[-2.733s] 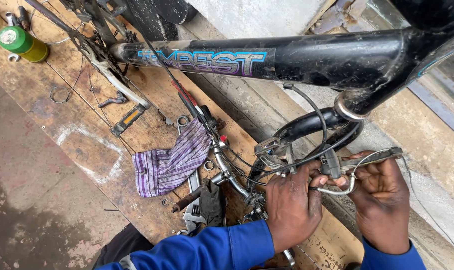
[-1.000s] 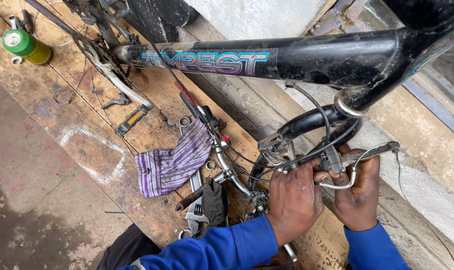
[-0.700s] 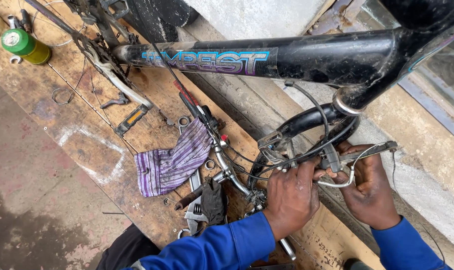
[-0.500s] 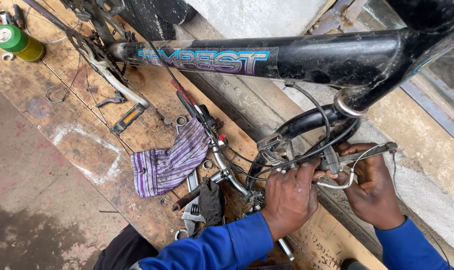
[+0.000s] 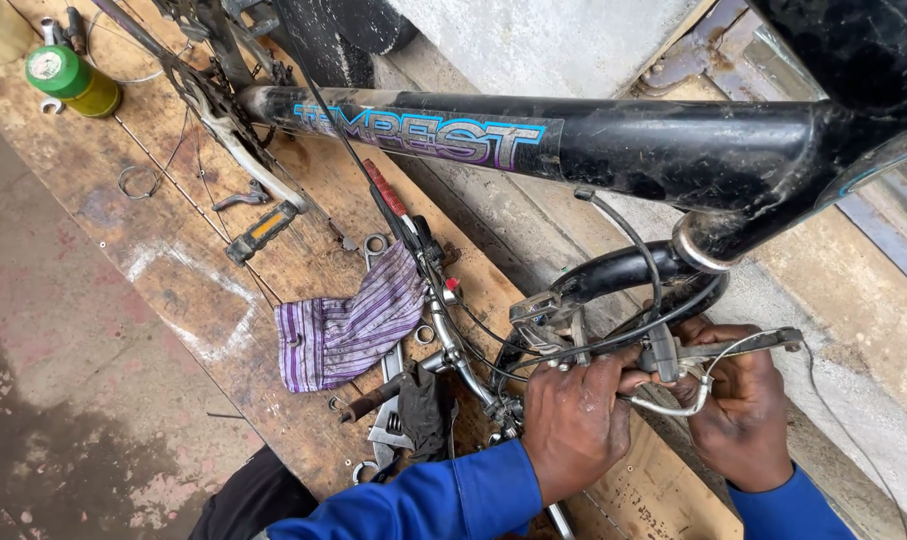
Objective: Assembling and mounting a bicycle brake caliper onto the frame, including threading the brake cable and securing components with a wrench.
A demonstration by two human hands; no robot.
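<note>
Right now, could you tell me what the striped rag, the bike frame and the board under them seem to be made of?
Striped rag: woven cloth, soft folds, purple and white. Bike frame: likely painted metal tube, glossy black, dusty and scuffed. Board: wood, bare and stained, grain showing.

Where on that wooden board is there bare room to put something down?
Bare wood lies between the green can and the striped cloth, left of the pedal. Around the spanners, handlebar and both hands at the brake it is crowded.
</note>
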